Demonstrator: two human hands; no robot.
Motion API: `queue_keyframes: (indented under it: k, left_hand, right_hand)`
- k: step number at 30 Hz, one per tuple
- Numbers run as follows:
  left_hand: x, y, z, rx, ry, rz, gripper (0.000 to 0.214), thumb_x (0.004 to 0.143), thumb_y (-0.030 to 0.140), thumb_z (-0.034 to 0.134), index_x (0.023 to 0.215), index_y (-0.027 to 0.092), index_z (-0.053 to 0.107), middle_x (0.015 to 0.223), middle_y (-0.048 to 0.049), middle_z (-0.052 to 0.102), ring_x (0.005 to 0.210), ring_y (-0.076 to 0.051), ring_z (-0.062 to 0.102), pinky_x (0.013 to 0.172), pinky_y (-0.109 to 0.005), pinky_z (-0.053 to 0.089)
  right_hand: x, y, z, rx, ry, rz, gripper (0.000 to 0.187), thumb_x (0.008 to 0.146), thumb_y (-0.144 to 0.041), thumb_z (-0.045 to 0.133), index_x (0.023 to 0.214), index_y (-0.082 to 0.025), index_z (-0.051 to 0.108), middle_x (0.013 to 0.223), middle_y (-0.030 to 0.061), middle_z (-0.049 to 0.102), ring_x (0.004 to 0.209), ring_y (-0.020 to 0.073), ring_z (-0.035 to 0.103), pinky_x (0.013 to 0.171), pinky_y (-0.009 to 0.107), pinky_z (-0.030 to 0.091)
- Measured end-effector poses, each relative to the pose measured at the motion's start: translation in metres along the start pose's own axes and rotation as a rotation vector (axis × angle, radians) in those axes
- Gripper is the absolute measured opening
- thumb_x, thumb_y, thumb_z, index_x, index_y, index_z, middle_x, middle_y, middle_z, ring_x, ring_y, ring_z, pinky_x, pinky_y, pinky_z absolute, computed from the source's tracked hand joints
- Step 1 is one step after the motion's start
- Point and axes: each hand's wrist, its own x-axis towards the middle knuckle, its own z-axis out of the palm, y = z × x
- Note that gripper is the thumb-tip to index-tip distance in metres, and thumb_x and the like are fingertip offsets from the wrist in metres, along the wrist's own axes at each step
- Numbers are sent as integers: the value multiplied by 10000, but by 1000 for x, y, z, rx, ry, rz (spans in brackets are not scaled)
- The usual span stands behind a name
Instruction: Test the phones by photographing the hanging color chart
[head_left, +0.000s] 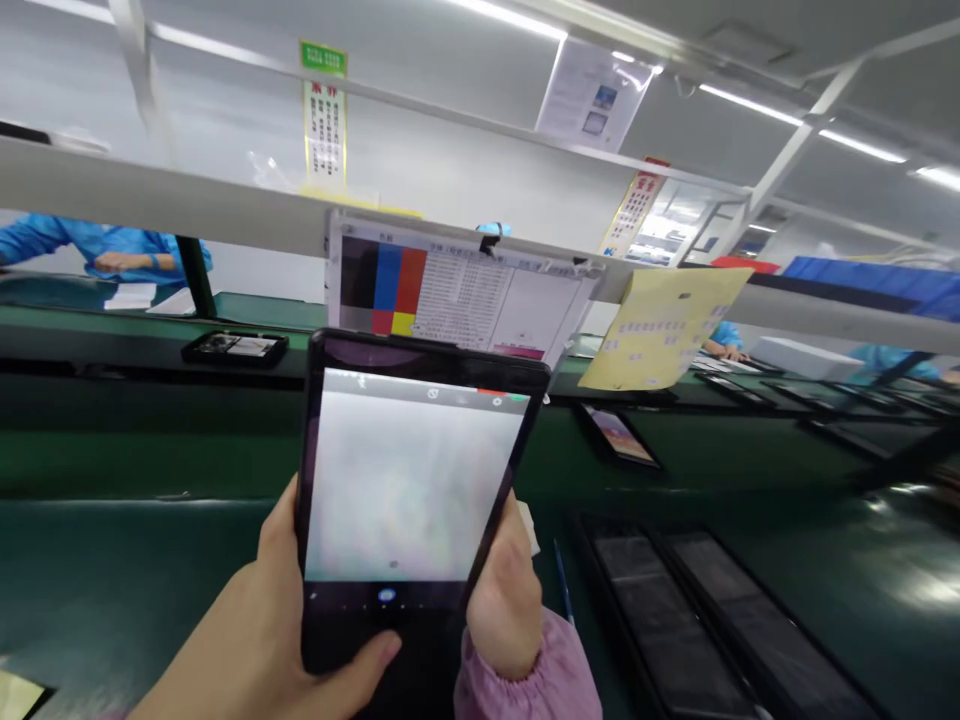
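Note:
A black tablet point(412, 480) is held upright in front of me, its lit screen showing a pale, blurred camera picture. My left hand point(277, 620) grips its lower left side, with the thumb lying over the bottom of the front. Around the right edge is my right hand point(510, 590), in a pink elasticated sleeve; its fingers are mostly hidden behind the tablet. Just beyond the tablet's top edge hangs a printed chart point(457, 295) with colour blocks and rows of text.
Two dark tablets point(675, 610) lie at the right on the green bench, near a thin blue pen-like stick point(563, 580). Another lit tablet point(619, 436) lies farther back. A yellow sheet point(664, 330) hangs from the shelf. Co-workers in blue sleeves point(97, 245) sit across.

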Motion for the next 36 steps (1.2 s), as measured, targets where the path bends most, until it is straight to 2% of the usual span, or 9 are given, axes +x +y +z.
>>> queue_keyframes:
  k: [3,6,10,14,19,23,28,36]
  left_hand:
    - [4,0,-2,1,-18,40,1115,841,579,710,1632,245,-2,1179,-130,749,937,-367,781,666,-397,671]
    - [6,1,-4,1,-44,29,1033,900,603,646,1631,263,0,1263,-130,725,1086,-363,747,765,-397,680]
    - [6,-3,-6,14,-58,116,1036,897,579,675,1631,271,11,1261,-136,731,1052,-361,760,704,-373,692]
    - [6,-5,-8,26,-59,58,985,924,561,637,1631,296,5,1346,-131,693,1183,-364,707,770,-382,690]
    - [8,-1,-10,-26,-79,114,969,925,474,665,1624,325,11,1294,-106,723,1073,-343,757,717,-377,695]
    - [6,5,-12,-49,-91,28,931,955,451,617,1626,356,-22,1438,-103,640,1244,-353,672,835,-423,682]
    - [6,9,-12,-41,-88,33,948,962,458,604,1629,371,-64,1477,-92,611,1310,-343,623,859,-417,678]
    - [4,6,-10,-33,-83,42,920,957,468,597,1626,356,-25,1515,-92,577,1405,-342,530,930,-425,657]
  right_hand:
    - [-3,-1,0,100,-89,-72,617,965,-613,626,1463,-253,575,1235,109,702,1117,345,694,948,470,611]
    - [-3,-4,-2,157,-138,-71,489,1009,-446,640,1465,-284,572,1286,97,689,1133,320,693,975,444,601]
    - [-4,-2,-1,164,-125,-71,524,1006,-465,630,1491,-291,536,1339,94,667,1180,337,676,992,468,597]
    - [-7,4,1,160,-73,-104,489,1005,-410,656,1466,-275,566,1305,95,680,1160,318,687,1007,450,590]
    - [-6,6,5,299,-99,-173,437,1021,-277,643,1449,-330,576,1300,62,688,1178,298,682,1007,455,596]
    - [-3,3,8,382,-161,-191,428,1037,-221,612,1441,-360,579,1340,46,671,1223,282,658,1046,459,574]
    - [-2,2,9,422,-187,-182,437,1046,-218,605,1455,-367,569,1373,33,655,1259,269,635,1088,448,542]
    - [-2,3,9,438,-198,-183,454,1049,-231,603,1480,-361,546,1383,44,648,1272,289,624,1101,481,530]
